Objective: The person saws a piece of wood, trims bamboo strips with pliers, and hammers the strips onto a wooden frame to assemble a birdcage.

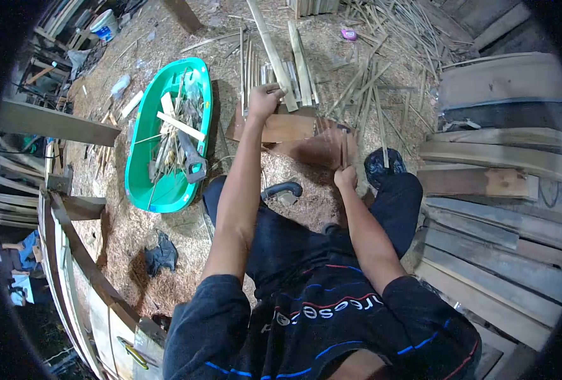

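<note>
My left hand point(266, 101) is closed at the near end of a long pale wooden slat point(270, 44), which points away from me. Below that end lies a brown wooden board point(287, 128). Closer to my body, my right hand point(345, 177) is wrapped round a slim brown stick-like handle point(344, 151). Motion blur hides what kind of tool it is. More slats point(300, 63) and thin strips point(250, 69) lie side by side beyond the board. Between my legs sits a black curved handle point(284, 189).
A green tub point(135, 158) at left holds wood scraps and a handsaw point(195, 166). Planks point(496, 234) are stacked at right. A black plastic bag point(382, 166) lies by my right leg. Loose sticks point(408, 31), a pink item point(349, 34) and shavings cover the ground.
</note>
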Demonstrator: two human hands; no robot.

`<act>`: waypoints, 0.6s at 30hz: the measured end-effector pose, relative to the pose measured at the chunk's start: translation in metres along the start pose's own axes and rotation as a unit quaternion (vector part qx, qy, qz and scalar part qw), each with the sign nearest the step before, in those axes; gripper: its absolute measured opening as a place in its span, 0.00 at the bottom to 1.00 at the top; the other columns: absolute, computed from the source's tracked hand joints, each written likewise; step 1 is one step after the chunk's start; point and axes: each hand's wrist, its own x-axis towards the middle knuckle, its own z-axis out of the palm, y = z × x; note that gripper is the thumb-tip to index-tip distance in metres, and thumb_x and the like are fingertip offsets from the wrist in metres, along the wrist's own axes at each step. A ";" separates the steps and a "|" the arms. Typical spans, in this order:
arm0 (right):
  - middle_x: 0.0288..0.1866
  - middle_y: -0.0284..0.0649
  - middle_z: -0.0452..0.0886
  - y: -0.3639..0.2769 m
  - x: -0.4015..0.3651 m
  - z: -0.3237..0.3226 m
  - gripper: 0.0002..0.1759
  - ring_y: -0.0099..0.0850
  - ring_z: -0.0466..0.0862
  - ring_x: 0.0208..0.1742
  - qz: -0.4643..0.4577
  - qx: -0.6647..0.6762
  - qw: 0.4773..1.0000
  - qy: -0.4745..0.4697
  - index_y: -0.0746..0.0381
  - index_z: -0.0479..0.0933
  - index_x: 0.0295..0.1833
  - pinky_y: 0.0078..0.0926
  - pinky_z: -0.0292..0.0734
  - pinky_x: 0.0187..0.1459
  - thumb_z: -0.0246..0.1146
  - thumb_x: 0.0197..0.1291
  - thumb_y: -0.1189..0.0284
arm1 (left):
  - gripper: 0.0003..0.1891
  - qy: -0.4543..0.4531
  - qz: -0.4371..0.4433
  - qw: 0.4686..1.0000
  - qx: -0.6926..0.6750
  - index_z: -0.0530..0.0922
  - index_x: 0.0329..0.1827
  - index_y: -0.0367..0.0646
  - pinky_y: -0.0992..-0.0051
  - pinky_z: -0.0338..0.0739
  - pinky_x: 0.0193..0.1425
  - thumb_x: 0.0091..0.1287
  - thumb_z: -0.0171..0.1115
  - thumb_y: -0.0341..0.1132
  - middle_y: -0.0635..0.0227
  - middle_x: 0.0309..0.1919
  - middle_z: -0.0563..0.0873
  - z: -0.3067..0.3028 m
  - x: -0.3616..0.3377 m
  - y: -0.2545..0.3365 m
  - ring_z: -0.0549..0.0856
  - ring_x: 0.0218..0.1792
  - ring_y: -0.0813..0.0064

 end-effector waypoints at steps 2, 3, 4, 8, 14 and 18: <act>0.43 0.60 0.83 -0.019 0.004 -0.020 0.23 0.57 0.81 0.49 0.009 0.033 0.999 0.028 0.71 0.77 0.47 0.45 0.76 0.49 0.62 0.62 0.59 | 0.21 -0.023 -0.026 0.999 -0.013 0.84 0.47 0.30 0.76 0.78 0.36 0.56 0.74 0.39 0.61 0.31 0.88 -0.003 0.015 -0.011 0.84 0.31 0.79; 0.42 0.60 0.83 -0.028 0.003 -0.031 0.23 0.57 0.82 0.49 -0.021 0.071 0.997 0.038 0.71 0.77 0.47 0.46 0.75 0.49 0.61 0.62 0.58 | 0.21 -0.015 0.007 1.000 0.008 0.84 0.47 0.31 0.76 0.77 0.34 0.57 0.73 0.39 0.61 0.30 0.88 0.000 0.025 -0.018 0.83 0.29 0.79; 0.42 0.60 0.82 -0.034 -0.002 -0.040 0.24 0.56 0.82 0.49 -0.049 0.108 0.992 0.045 0.71 0.77 0.47 0.46 0.75 0.48 0.61 0.63 0.58 | 0.20 -0.007 0.036 0.999 0.031 0.84 0.47 0.32 0.75 0.76 0.33 0.58 0.73 0.40 0.62 0.29 0.87 0.002 0.031 -0.026 0.82 0.27 0.79; 0.32 0.46 0.81 -0.072 -0.013 -0.071 0.23 0.37 0.81 0.34 -0.186 0.197 0.962 0.038 0.69 0.77 0.45 0.35 0.74 0.39 0.62 0.65 0.56 | 0.18 -0.016 0.029 0.999 0.039 0.86 0.45 0.35 0.75 0.75 0.33 0.60 0.72 0.40 0.59 0.31 0.88 0.005 0.045 -0.035 0.81 0.27 0.78; 0.29 0.41 0.81 -0.154 -0.016 -0.076 0.24 0.31 0.79 0.31 -0.246 0.301 0.921 0.022 0.67 0.77 0.41 0.32 0.74 0.38 0.71 0.57 0.54 | 0.16 -0.089 -0.025 0.992 0.083 0.84 0.28 0.33 0.69 0.74 0.33 0.57 0.74 0.41 0.66 0.21 0.83 0.001 0.047 -0.027 0.78 0.25 0.76; 0.33 0.47 0.82 -0.182 0.005 -0.066 0.27 0.37 0.82 0.35 -0.276 0.266 0.922 0.052 0.68 0.77 0.40 0.36 0.75 0.42 0.73 0.53 0.54 | 0.18 -0.088 0.003 0.990 0.110 0.84 0.29 0.34 0.68 0.74 0.34 0.58 0.73 0.44 0.63 0.22 0.83 0.002 0.042 -0.035 0.79 0.26 0.75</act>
